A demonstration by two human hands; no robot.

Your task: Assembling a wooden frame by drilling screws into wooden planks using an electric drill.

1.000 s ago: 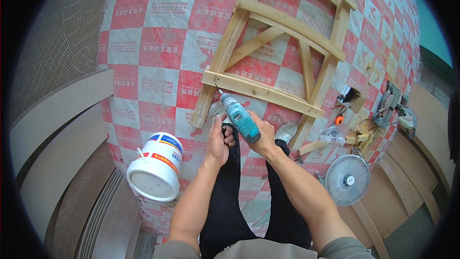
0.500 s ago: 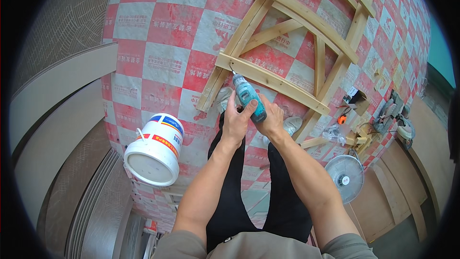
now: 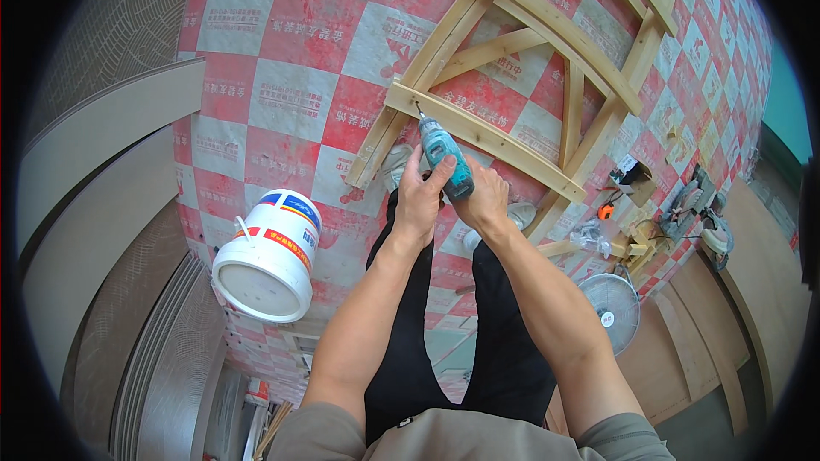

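At nine o'clock from the drill, at the far left, curved-looking pale boards (image 3: 111, 124) lie beside a floor sheet (image 3: 290, 85) checked in red and white. At eight o'clock a white bucket (image 3: 272, 235) with a red band and a blue patch sits on that sheet, well apart from the hands. Next, at nine o'clock and much nearer, comes the left shoe (image 3: 395, 166).

The left hand (image 3: 417, 205), at seven o'clock, is partly closed on the drill, its thumb laid over the body and its fingers curled at the side. The teal and black drill (image 3: 446, 154) points its bit towards eleven o'clock, the tip at the bottom board (image 3: 487, 143) of the wooden frame, near that board's left end; whether it has entered the wood is too small to tell. The right hand (image 3: 485, 205), between four and five o'clock, is closed around the drill's rear; the handle is hidden.

The wooden frame (image 3: 559, 38) stretches away towards one o'clock, with slanting braces between its rails. Farther right, past three o'clock, an orange tape measure (image 3: 606, 211) lies near a clear plastic bag (image 3: 589, 237); a round fan (image 3: 608, 319) stands between four and five, and an open box (image 3: 636, 183) is at three.
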